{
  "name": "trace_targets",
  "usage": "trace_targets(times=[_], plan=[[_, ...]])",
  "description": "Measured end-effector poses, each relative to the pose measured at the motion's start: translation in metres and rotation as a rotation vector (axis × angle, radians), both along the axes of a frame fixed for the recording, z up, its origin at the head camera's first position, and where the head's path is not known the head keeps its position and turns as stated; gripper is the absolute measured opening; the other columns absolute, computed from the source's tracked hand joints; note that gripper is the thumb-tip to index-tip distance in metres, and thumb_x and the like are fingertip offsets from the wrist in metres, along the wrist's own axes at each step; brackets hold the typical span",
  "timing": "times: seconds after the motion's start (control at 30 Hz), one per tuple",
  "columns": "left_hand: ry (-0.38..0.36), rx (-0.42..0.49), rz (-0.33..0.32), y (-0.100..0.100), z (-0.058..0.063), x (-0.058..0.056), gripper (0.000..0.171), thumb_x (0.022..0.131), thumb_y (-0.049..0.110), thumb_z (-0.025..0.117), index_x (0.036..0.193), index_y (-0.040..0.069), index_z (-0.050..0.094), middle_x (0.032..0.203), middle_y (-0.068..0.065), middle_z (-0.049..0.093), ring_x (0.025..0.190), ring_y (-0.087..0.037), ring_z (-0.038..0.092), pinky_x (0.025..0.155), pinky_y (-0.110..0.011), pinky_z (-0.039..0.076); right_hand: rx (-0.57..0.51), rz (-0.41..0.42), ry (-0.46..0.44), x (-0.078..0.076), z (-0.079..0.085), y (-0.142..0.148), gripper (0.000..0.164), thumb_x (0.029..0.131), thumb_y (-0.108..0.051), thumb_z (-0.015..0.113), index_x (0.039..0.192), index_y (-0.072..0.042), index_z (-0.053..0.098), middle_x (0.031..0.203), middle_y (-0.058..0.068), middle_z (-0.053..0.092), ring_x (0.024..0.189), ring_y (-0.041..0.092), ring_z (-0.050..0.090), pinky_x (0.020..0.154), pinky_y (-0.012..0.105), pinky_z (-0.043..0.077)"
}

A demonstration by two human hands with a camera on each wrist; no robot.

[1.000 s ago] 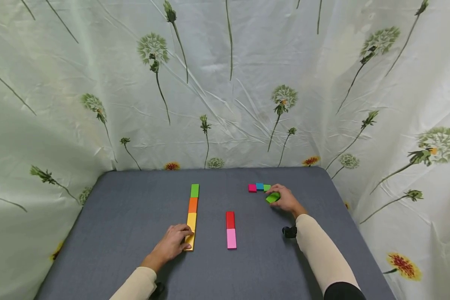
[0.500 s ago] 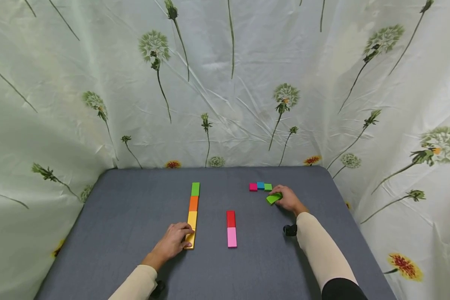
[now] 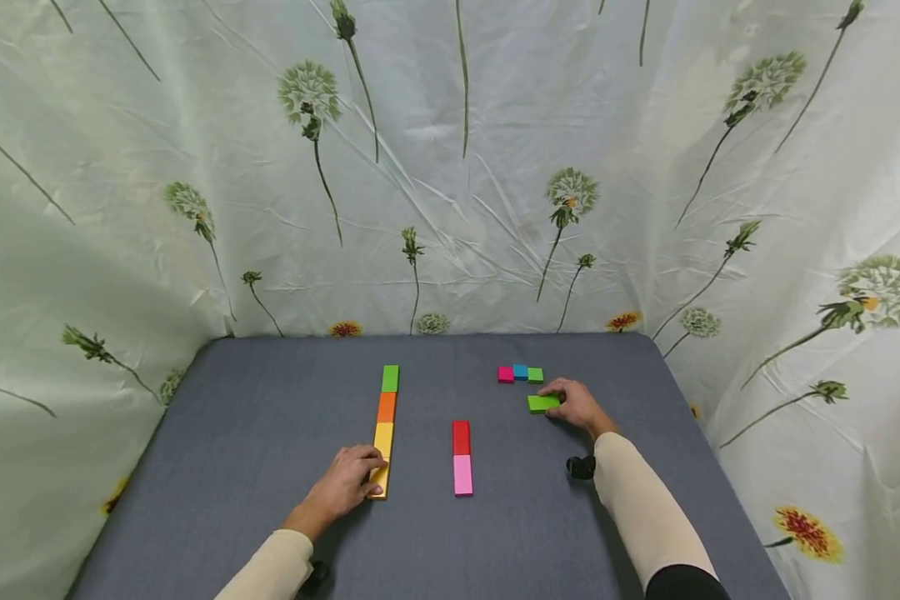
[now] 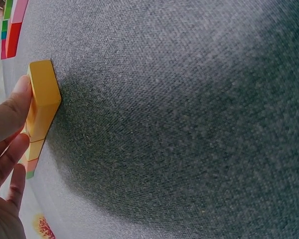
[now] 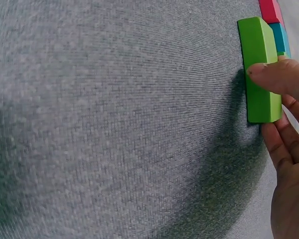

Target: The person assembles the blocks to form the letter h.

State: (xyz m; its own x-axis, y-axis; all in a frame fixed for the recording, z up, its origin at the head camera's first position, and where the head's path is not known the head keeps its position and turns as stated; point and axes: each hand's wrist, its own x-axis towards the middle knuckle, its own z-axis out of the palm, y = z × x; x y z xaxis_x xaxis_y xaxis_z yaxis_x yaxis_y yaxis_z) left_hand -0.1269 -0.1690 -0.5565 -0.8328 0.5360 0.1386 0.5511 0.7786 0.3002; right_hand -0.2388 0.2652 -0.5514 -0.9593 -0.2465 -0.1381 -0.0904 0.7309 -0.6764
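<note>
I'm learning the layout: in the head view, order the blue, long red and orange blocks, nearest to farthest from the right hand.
1. Blue block: left of the right hand, higher up.
2. Long red block: farther left, lower in view.
3. Orange block: farthest left.

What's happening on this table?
A person has both hands on blocks at a gray table. The right hand pinches a long green block, just nearer than a row of small blocks. The left hand holds the nearest yellow block of a yellow, orange and green column. Between the hands lie a red block and a pink block.
</note>
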Motion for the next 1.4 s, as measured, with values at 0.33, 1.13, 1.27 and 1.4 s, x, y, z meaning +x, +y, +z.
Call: trace_targets(times=[0.33,1.13,1.27,1.4], plan=[[0.014,0.004,-0.011,0.000,0.000,0.000,0.031,0.073,0.018,0.083,0.099,0.004,0.073,0.103,-0.005,0.063,0.097,-0.023,0.059,0.085,-0.041,0.043,-0.030,-0.014,-0.001,0.003,-0.002,-0.004,0.029,0.076,0.002,0.077,0.104,0.000,0.071,0.107,0.014,0.064,0.094,0.027,0.056,0.086,0.046,0.045],[0.026,0.011,-0.019,0.000,0.000,-0.002,0.031,0.072,0.017,0.083,0.098,0.004,0.073,0.099,-0.002,0.063,0.094,-0.021,0.059,0.083,-0.040,0.044,-0.073,0.096,0.021,-0.001,0.008,-0.066,0.028,0.076,0.001,0.078,0.102,0.001,0.070,0.100,0.009,0.068,0.094,0.023,0.060,0.086,0.042,0.049],[0.019,0.013,-0.023,0.001,0.000,-0.001,0.030,0.072,0.017,0.083,0.097,0.005,0.073,0.098,-0.001,0.062,0.093,-0.020,0.059,0.083,-0.041,0.044,-0.092,0.123,0.015,-0.002,0.009,-0.077,0.028,0.076,0.001,0.077,0.103,0.002,0.070,0.099,0.009,0.067,0.093,0.023,0.060,0.087,0.042,0.049],[0.019,0.021,-0.023,0.000,-0.001,0.000,0.030,0.072,0.017,0.083,0.097,0.006,0.073,0.098,0.000,0.061,0.093,-0.020,0.059,0.083,-0.040,0.043,-0.099,0.166,0.049,-0.003,0.010,-0.089,0.028,0.075,0.001,0.077,0.102,0.003,0.070,0.097,0.009,0.067,0.091,0.023,0.060,0.087,0.042,0.050]])
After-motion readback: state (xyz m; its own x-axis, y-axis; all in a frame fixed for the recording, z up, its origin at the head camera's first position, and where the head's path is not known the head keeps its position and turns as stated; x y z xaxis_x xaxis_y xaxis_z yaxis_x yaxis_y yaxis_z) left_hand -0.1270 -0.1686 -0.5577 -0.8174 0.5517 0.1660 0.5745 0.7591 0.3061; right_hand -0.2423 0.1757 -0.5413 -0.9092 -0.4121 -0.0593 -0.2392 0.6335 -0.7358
